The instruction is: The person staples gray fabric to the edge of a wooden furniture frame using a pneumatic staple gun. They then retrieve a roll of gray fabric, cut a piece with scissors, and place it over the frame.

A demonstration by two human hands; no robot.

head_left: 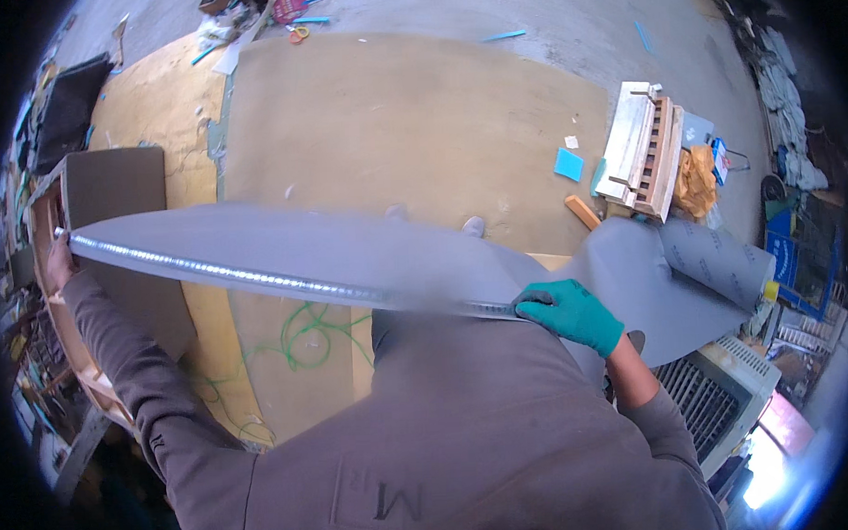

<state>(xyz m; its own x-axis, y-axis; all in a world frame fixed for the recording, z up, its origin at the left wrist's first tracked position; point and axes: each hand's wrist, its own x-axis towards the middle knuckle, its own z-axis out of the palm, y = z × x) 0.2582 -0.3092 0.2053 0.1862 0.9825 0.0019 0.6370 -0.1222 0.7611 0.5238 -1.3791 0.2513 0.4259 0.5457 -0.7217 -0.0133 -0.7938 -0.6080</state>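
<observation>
Sheet [283,247] of grey material stretched across the view at chest height, its near edge running along a long metal rule [256,280]. Long axis of rule and sheet edge: roughly 9 o'clock to 3 o'clock, dipping slightly toward the right end.

Left hand [60,264], bare, far out at 9 o'clock with the arm nearly straight; it sits at the rule's left end, fingers seemingly closed on rule and sheet, though how firmly cannot be told at this size. Right hand [570,314], in a teal glove, close in at about 4 o'clock, fingers curled shut over the rule's right end and the sheet edge under it.

Right hand is the nearer one to the body; left is at full reach. Sheet carries on past the right hand toward 3 o'clock, up to a roll [713,260] of the same grey stuff. Below the sheet, a brown board [409,116] on the floor; wooden frame [644,150] at 2 o'clock.
</observation>
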